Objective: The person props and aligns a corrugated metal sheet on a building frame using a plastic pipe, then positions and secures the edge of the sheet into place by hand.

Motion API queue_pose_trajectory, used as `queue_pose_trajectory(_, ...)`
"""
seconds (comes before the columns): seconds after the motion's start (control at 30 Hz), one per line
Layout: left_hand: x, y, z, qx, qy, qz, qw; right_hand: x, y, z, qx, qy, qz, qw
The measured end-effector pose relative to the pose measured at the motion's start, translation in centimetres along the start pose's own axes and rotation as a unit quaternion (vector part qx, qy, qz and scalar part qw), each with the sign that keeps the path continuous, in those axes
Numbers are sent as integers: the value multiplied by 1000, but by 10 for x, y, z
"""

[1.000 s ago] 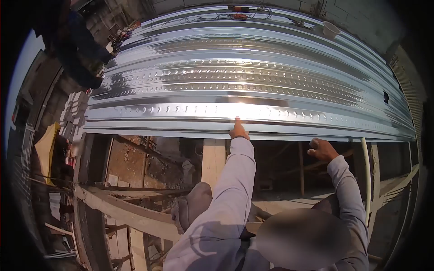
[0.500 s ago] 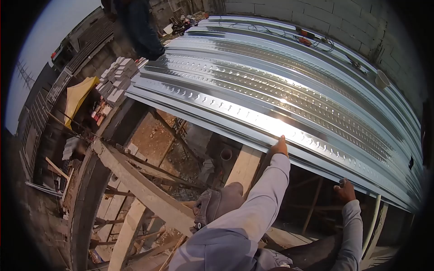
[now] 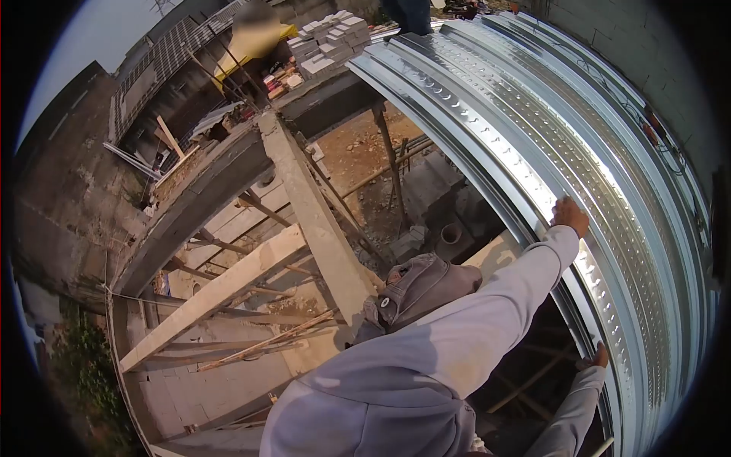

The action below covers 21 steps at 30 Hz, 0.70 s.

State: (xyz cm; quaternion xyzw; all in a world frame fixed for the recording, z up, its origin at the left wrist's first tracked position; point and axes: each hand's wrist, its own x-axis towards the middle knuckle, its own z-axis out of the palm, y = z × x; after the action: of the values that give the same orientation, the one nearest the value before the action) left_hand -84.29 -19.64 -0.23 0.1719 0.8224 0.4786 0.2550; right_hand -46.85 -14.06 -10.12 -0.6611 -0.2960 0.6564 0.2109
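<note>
Ribbed shiny metal decking sheets (image 3: 525, 114) run from the top centre down to the lower right. My left hand (image 3: 570, 216) rests on the near sheet, its fingers bent over a raised rib. Lower down, my right hand (image 3: 596, 356) is at the near edge of the sheets, its fingers partly hidden by the hand and sleeve. A grey cap or cloth-like item (image 3: 428, 289) is beside my left sleeve, above the opening.
Concrete beams (image 3: 316, 221) and a timber plank (image 3: 217, 297) cross open drops to the left. Grey blocks (image 3: 329, 42) are stacked at the top. A co-worker's leg (image 3: 412, 15) shows at the sheets' far end. A block wall (image 3: 643, 53) stands at right.
The view has swung left, showing more beams. My left hand has gone from a pointing finger to bent fingers on the sheet. My right hand has moved to the sheet edge.
</note>
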Motion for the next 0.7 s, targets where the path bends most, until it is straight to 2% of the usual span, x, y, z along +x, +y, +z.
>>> queue_pose_trajectory(0.03,2,20,-15,16,-29,27,999,-16,-3,15,83,43,27,995)
queue_pose_trajectory(0.07,0,43,-29,28,-40,53,997,13,6,8,95,125,39,987)
queue_pose_trajectory(0.1,1,54,-30,47,-37,113,992,59,21,-15,44,80,-25,996)
queue_pose_trajectory(0.17,3,77,-32,85,-23,231,969,57,23,-5,106,45,-18,993)
queue_pose_trajectory(0.2,2,89,-30,97,-17,292,951,55,20,0,90,35,-36,995)
queue_pose_trajectory(0.3,-15,122,-45,125,-42,398,908,29,8,23,39,-11,-107,993)
queue_pose_trajectory(0.33,-26,137,-65,142,-59,428,891,14,8,41,47,20,-136,989)
queue_pose_trajectory(0.37,-36,147,-77,154,-78,442,880,-3,5,57,116,-23,-76,990)
queue_pose_trajectory(0.4,-44,157,-90,167,-94,454,870,-4,10,61,138,-24,-67,988)
queue_pose_trajectory(0.57,-77,194,-129,240,-138,479,833,20,8,50,182,-10,-74,980)
queue_pose_trajectory(0.67,-84,190,-113,266,-175,454,832,54,12,27,201,-17,-79,976)
queue_pose_trajectory(0.7,-78,179,-104,260,-203,441,834,44,13,34,209,9,-118,971)
